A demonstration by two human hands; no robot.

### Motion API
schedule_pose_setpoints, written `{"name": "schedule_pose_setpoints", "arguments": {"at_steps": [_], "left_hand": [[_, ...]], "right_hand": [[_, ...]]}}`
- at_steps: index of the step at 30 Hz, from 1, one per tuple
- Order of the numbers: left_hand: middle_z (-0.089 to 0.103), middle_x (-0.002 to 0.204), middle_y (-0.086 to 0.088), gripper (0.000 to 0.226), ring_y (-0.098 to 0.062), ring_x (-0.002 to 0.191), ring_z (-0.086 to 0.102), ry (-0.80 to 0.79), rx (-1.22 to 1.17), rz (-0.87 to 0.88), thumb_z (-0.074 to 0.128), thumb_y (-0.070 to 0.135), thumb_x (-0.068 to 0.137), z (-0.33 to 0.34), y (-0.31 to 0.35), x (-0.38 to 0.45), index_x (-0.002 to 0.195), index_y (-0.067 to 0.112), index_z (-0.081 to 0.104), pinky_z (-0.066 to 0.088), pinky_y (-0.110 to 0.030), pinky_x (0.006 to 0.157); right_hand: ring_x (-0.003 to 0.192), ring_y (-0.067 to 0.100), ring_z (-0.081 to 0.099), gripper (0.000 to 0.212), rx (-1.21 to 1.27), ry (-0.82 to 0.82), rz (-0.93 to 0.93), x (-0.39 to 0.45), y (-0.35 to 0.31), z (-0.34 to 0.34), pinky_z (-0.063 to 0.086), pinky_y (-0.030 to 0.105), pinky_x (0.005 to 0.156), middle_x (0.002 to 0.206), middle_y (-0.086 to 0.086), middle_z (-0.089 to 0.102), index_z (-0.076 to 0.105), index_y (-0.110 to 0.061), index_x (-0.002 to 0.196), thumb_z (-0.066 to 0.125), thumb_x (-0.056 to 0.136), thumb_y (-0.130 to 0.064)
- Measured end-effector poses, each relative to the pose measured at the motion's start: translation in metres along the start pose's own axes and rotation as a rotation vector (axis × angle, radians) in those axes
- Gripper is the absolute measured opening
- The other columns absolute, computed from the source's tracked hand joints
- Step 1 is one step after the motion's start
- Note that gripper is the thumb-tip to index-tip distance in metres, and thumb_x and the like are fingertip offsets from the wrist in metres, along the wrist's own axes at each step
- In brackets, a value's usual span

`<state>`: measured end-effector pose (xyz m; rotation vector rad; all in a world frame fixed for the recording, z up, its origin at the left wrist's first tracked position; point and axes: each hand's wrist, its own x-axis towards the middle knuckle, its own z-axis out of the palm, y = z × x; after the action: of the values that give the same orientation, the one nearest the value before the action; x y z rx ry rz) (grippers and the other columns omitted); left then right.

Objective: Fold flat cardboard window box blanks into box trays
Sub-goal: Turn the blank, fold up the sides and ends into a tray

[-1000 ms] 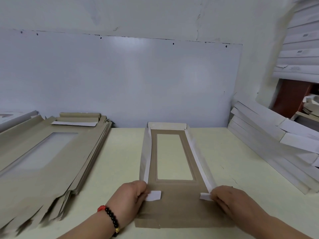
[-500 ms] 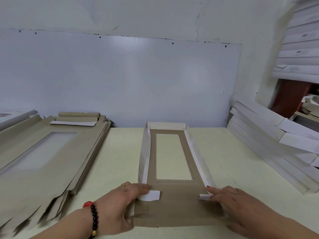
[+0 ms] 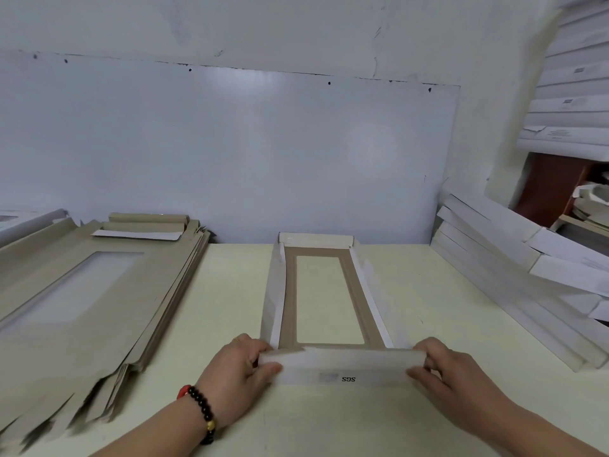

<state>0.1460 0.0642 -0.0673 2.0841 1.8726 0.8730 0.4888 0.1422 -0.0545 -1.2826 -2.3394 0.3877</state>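
While our left hand (image 3: 235, 374) and right hand (image 3: 451, 374) each grip an end of its raised white near flap (image 3: 342, 367), the brown windowed tray (image 3: 290, 301) lies on the table (image 3: 428, 291), right of the blank stack (image 3: 82, 291).

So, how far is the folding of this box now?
Done: far end flap and both long side walls stand up. In hand: left hand and right hand fold up the near end flap. Left: the stack of flat blanks.
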Motion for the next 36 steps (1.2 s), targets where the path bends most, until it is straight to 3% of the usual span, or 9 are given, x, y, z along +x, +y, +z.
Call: {"name": "schedule_pose_setpoints", "arguments": {"at_steps": [3,6,12,20,24,27,30,33,36], "left_hand": [[0.054,0.092,0.012,0.013,0.001,0.086,0.049,-0.013,-0.035,-0.036,0.055,0.031,0.095,0.002,0.002,0.001,0.096,0.043,0.050,0.034,-0.007,0.073],[0.059,0.090,0.013,0.030,-0.001,0.085,0.055,0.021,-0.130,-0.072,0.053,0.028,0.096,0.005,0.002,0.001,0.123,0.035,0.043,0.036,-0.009,0.071],[0.054,0.071,0.009,0.036,-0.007,0.069,0.052,0.101,-0.124,-0.135,0.047,0.023,0.098,0.011,0.012,0.007,0.131,0.028,0.034,0.034,-0.015,0.059],[0.053,0.113,0.007,0.015,-0.013,0.072,0.054,0.195,0.153,0.041,0.056,0.024,0.095,0.009,0.016,0.003,0.084,0.019,0.066,0.043,-0.024,0.066],[0.066,0.100,0.006,0.047,-0.010,0.066,0.061,0.226,0.338,0.226,0.039,0.048,0.093,0.003,0.012,-0.004,0.063,0.025,0.066,0.045,-0.016,0.048],[0.065,0.088,0.016,0.043,-0.006,0.069,0.062,0.135,0.391,0.290,0.041,0.053,0.087,-0.001,0.013,-0.002,0.061,0.033,0.069,0.043,-0.013,0.045],[0.062,0.078,0.021,0.041,-0.006,0.064,0.059,0.099,0.429,0.314,0.041,0.050,0.087,-0.003,0.012,0.003,0.062,0.034,0.069,0.041,-0.014,0.044],[0.061,0.073,0.022,0.040,-0.006,0.063,0.059,0.081,0.448,0.329,0.041,0.049,0.087,0.000,0.009,0.003,0.064,0.034,0.069,0.041,-0.014,0.043],[0.058,0.063,0.020,0.029,-0.009,0.058,0.057,0.000,0.534,0.378,0.058,0.049,0.082,-0.002,0.012,0.006,0.059,0.032,0.067,0.040,-0.014,0.045]], "right_hand": [[0.064,0.006,0.053,0.026,0.104,0.011,0.063,0.001,-0.004,0.003,0.038,0.017,0.058,0.062,-0.015,0.059,0.044,-0.035,0.098,0.061,0.091,-0.017],[0.064,0.008,0.053,0.040,0.153,0.046,0.080,0.000,-0.005,0.007,0.039,0.016,0.060,0.059,-0.010,0.056,0.037,-0.037,0.114,0.060,0.091,-0.014],[0.055,0.012,0.048,0.036,0.154,0.083,0.102,0.001,-0.010,0.012,0.038,0.025,0.057,0.064,0.006,0.053,0.034,-0.045,0.110,0.052,0.094,-0.017],[0.081,-0.002,0.054,0.011,-0.114,0.020,0.033,0.003,-0.010,0.014,0.038,0.011,0.071,0.083,-0.022,0.061,0.063,-0.040,0.098,0.052,0.096,-0.039],[0.075,-0.012,0.046,0.022,-0.172,0.020,0.002,0.003,-0.010,0.012,0.034,0.005,0.069,0.084,-0.026,0.056,0.065,-0.041,0.110,0.057,0.091,-0.048],[0.074,-0.014,0.047,0.020,-0.226,0.042,0.007,0.003,-0.015,0.010,0.035,0.007,0.066,0.077,-0.029,0.053,0.066,-0.042,0.099,0.050,0.093,-0.052],[0.110,-0.023,0.044,0.034,-0.274,0.044,-0.005,0.006,-0.014,0.012,0.036,0.011,0.072,0.111,-0.026,0.062,0.064,-0.035,0.096,0.036,0.095,-0.055],[0.128,-0.003,0.045,0.029,-0.343,0.019,-0.001,0.007,-0.015,0.009,0.037,0.020,0.087,0.147,-0.021,0.040,0.065,-0.039,0.102,0.040,0.098,-0.051],[0.103,0.013,0.060,0.004,-0.496,0.038,-0.133,0.010,-0.029,0.002,0.038,0.027,0.081,0.126,-0.019,0.058,0.073,-0.041,0.084,0.070,0.084,-0.044]]}}
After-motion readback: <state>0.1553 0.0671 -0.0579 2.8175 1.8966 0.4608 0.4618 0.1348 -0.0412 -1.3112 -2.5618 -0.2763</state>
